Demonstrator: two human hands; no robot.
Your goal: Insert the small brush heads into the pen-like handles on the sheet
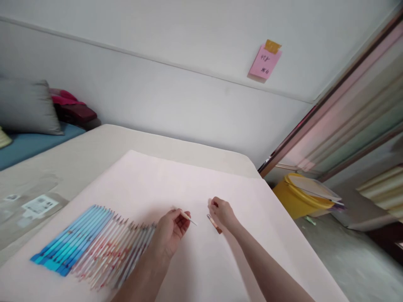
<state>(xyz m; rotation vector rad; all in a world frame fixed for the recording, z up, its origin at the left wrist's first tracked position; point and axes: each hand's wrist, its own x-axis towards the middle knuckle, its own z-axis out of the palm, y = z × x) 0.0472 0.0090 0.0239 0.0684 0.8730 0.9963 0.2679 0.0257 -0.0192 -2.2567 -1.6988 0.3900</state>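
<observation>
My left hand (172,228) pinches a slim, pale pen-like stick (185,215) whose thin white end points right and down. Its exact kind is too small to tell. To the right, my right hand (222,209) is closed low over the pink sheet (176,180), and whatever its fingers hold, if anything, is hidden. Just below that hand lies a short orange-brown stick-like item (214,224) with a light band and a dark end. Left of my left wrist, many pencils lie side by side: blue ones (77,235), then pinkish-white and greyish ones (116,247).
Beneath the sheet is a beige covered surface (94,151), with a label (40,204) on its left part. A grey cushion (28,107) sits at far left. A white wall with a pink note (265,63) rises behind. Beyond the right edge stands a yellow bin (292,197).
</observation>
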